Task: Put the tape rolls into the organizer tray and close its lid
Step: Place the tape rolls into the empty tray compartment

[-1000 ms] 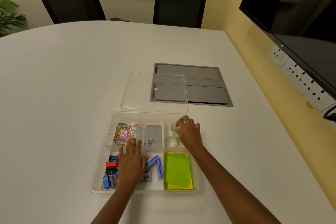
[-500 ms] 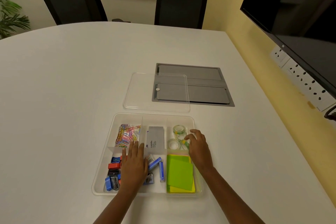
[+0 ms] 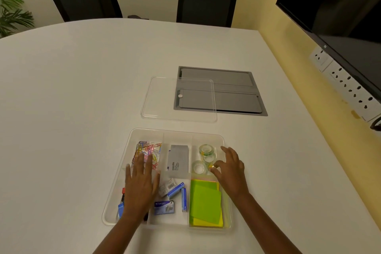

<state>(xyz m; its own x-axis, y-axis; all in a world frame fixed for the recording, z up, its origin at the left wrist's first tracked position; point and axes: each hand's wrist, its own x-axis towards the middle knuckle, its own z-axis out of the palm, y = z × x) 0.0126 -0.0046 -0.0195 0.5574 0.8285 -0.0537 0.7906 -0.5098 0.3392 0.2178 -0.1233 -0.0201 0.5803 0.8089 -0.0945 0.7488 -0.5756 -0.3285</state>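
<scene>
While both hands rest low over the clear plastic organizer tray [image 3: 115, 198], the first half of the job looks done. Nearest, the left hand [image 3: 140, 185] lies flat with its fingers spread, holding nothing, and it covers most of the small blue and red boxes under it, so I cannot tell what they are. Beside them sits a stack of green and yellow sticky notes [image 3: 205, 204]. The right hand [image 3: 232, 171] is open too, fingers loosely spread, right next to the small clear tape rolls [image 3: 203, 159]. The rolls lie in the far right compartment (they are see-through and crowd together, so I count maybe three, not for sure). I cannot tell if the thumb touches one.

Farther out, the flat clear plastic lid [image 3: 162, 99] lies on the white table [image 3: 72, 88], apart from the tray and partly over a grey panel [image 3: 233, 97]. So closing the lid is what is left.
</scene>
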